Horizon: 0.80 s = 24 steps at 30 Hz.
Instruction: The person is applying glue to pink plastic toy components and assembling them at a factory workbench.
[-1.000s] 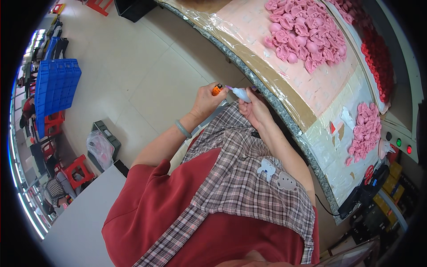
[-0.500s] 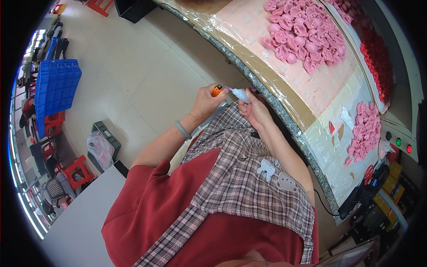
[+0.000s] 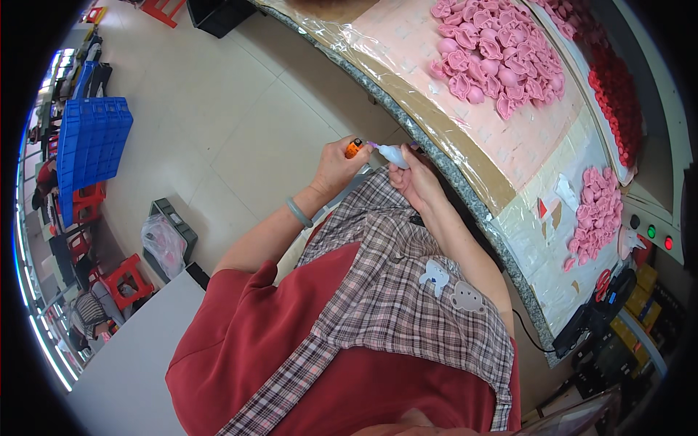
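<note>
1. Left hand (image 3: pixel 336 166): fingers closed around a small orange cylindrical lighter (image 3: pixel 353 148), held at its fingertips.
2. Right hand (image 3: pixel 413 179): fingers clamped on a small pale-blue soft plastic piece (image 3: pixel 393 154), just beside the lighter.
3. Beyond the right hand: worktable edge (image 3: pixel 465 182), with a heap of pink moulded pieces (image 3: pixel 502 54) farther off.

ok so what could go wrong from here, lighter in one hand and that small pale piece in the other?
1. The left hand holds the orange lighter close to the pale piece pinched by the right hand; fingers could get singed.
2. Both sit above the plaid apron, which could scorch.
3. The plastic-wrapped table edge is close and might melt.
</note>
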Tool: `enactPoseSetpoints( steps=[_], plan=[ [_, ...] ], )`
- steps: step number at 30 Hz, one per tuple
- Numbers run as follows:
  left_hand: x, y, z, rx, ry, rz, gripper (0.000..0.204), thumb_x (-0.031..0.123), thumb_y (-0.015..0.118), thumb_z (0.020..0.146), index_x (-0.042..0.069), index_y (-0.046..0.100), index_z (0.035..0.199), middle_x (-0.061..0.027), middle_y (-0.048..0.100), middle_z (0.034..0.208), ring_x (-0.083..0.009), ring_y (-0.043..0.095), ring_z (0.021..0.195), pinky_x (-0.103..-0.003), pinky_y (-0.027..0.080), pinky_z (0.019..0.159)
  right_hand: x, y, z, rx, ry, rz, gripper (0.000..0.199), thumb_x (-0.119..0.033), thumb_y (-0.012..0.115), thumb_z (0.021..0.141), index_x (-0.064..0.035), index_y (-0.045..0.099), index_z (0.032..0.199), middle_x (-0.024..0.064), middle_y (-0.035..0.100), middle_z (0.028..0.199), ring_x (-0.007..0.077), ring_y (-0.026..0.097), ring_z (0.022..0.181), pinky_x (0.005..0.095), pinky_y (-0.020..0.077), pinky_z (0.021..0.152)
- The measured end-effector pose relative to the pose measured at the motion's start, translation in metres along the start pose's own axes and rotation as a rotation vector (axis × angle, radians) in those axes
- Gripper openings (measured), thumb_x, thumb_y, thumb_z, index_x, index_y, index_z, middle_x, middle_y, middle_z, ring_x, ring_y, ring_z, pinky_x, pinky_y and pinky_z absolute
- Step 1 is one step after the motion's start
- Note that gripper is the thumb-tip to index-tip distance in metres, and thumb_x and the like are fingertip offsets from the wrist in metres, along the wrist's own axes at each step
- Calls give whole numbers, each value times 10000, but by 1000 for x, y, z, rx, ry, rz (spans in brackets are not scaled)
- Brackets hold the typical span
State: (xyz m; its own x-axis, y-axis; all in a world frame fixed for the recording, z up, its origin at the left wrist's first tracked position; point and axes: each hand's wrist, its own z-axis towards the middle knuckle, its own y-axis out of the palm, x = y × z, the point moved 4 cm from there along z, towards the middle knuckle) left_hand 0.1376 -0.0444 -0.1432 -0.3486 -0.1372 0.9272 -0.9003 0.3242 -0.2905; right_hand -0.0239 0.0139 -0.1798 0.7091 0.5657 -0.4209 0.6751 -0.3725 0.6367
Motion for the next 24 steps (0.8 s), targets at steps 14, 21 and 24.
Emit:
enactPoseSetpoints(
  steps=[14,21,24],
  plan=[
    [6,0,-2,-6,-5,2,329,238,642,889,-19,533,714,12,395,607,-79,346,585,-282,329,508,-1,2,-3,20,14,-34,274,-301,455,1018,-47,521,1094,40,537,727,106,443,557,233,356,526],
    [6,0,-2,-5,2,-2,326,234,643,887,-21,535,715,12,400,604,-79,345,581,-283,328,505,0,0,-1,40,16,-23,278,-303,452,1019,-42,520,1084,38,534,721,103,440,554,235,357,526],
    [5,0,-2,-5,2,-5,328,232,644,886,-20,531,708,13,398,602,-78,344,580,-284,325,501,0,0,-1,30,14,-22,280,-303,449,1021,-40,520,1084,36,532,719,102,438,554,236,359,527]
  ],
)
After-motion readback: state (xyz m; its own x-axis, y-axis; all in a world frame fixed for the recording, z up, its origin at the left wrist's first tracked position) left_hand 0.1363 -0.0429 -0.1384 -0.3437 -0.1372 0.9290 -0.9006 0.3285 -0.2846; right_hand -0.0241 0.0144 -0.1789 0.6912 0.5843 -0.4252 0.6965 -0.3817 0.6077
